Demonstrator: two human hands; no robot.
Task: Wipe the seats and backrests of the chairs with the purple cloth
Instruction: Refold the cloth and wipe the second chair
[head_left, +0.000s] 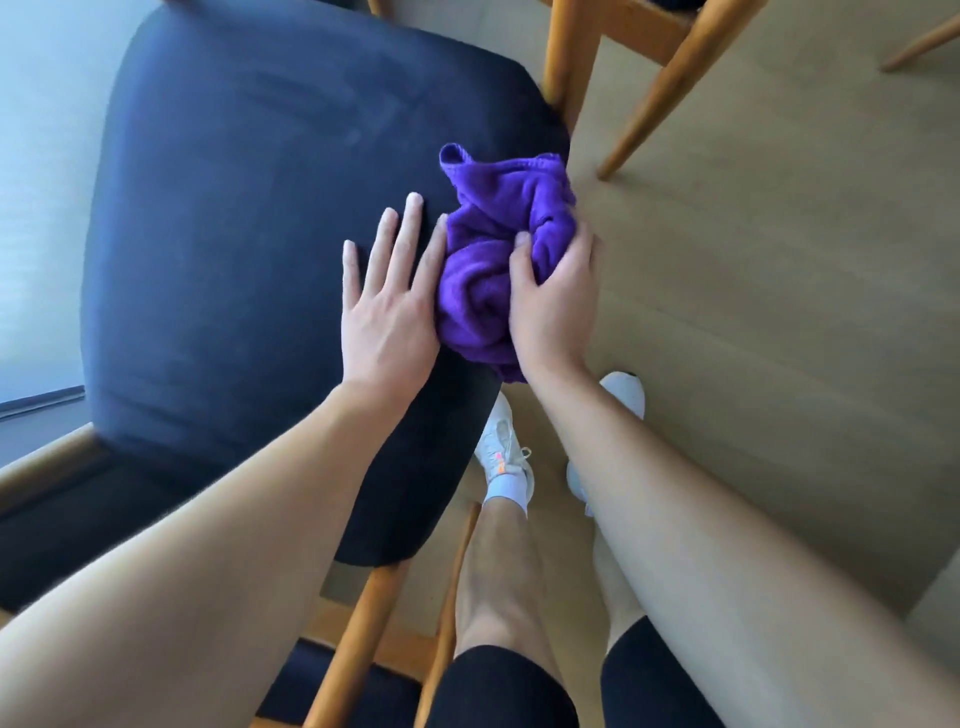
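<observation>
Your right hand (553, 301) has its grip clamped on the bunched purple cloth (498, 244) — thumb curled over it — at the right edge of the navy chair seat (234, 234). Just left of that grip, your left hand (387, 306) lies flat on the seat, fingers straight and spread, touching the cloth's side. Beyond the grip stand the wooden legs (670, 78) of another chair.

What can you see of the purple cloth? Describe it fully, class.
The purple cloth is a deep violet, fleecy-looking fabric with a stitched hem showing at its top corner. It is bunched into a crumpled wad with deep folds and lies at the right edge of the dark blue chair cushion. The right hand grips it, thumb pressed into a fold. The left hand lies flat on the cushion, forefinger against the cloth's left side.
</observation>
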